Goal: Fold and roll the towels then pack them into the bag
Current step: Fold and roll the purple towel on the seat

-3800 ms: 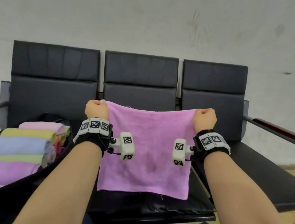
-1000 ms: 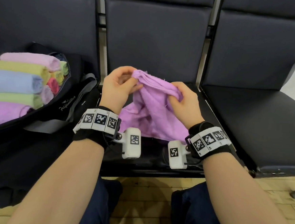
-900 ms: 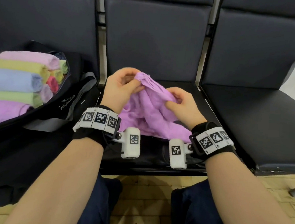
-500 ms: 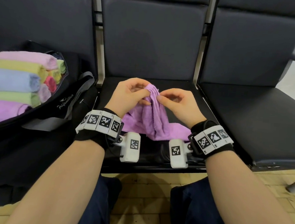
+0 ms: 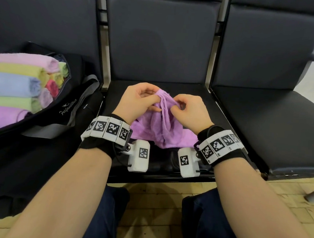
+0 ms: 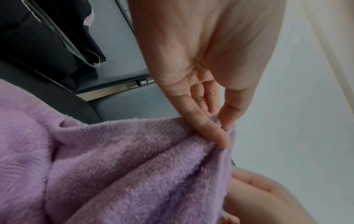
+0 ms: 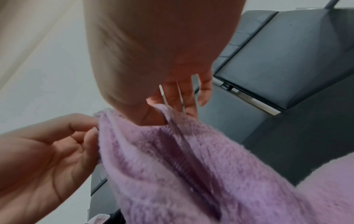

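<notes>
Over the middle of the dark padded seat (image 5: 218, 112), the left hand (image 5: 135, 100) and right hand (image 5: 188, 110) each pinch the top edge of the soft lilac terry towel (image 5: 161, 130), which looks light and floppy, best held by its corners.

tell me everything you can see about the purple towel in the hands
The purple towel is a soft, fuzzy terry cloth with a ribbed band along one edge. It is bunched into upright pleats, not folded or rolled. Its gathered top is pinched between the left hand and the right hand, which meet close together, while its lower part spreads over the black middle seat. Nothing else touches it.
</notes>
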Available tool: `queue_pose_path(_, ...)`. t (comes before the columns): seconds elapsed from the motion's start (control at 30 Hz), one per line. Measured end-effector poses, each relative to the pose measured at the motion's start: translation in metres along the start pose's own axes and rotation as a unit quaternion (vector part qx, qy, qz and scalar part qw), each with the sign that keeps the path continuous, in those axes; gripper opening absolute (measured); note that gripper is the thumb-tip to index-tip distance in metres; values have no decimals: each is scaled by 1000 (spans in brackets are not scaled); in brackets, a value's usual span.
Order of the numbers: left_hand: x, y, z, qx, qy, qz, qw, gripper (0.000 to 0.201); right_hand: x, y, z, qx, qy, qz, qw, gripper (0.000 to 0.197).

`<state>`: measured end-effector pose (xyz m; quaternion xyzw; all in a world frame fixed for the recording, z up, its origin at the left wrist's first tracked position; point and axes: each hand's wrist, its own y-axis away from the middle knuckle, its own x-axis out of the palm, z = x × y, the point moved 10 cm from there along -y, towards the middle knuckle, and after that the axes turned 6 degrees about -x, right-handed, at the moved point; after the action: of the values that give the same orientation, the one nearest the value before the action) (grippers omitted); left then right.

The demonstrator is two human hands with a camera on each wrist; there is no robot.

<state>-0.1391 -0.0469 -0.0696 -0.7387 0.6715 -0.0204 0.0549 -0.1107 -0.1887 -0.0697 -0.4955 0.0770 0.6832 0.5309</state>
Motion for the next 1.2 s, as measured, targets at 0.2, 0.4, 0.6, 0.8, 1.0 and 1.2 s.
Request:
queue_pose_path(0.2,-6,-2,1,-6,-7,-12,1000,18,-5,7,-37,153,88,16,984,20)
queue_pose_path(0.4,-11,-3,0,-12,-16,-27,999,18,-22,25,-76,302,68,-3,951,12)
queue_pose_path(0.6,-18,-4,0,0,-26,-43,999,22,-11,33,-101,361,-71,-2,930,17)
queue_pose_path(0.8,-41,-8,2,15,-32,-118,992,20,2,33,-82,318,-259,35,911,11)
queue_pose_path(1.0,-55,-12,10,-1,-51,-149,988,15,3,38,-83,308,-357,38,881,21)
queue_pose_path(1.2,-50,-14,24,-57,-30,-159,985,14,7,38,-89,288,-364,46,884,26)
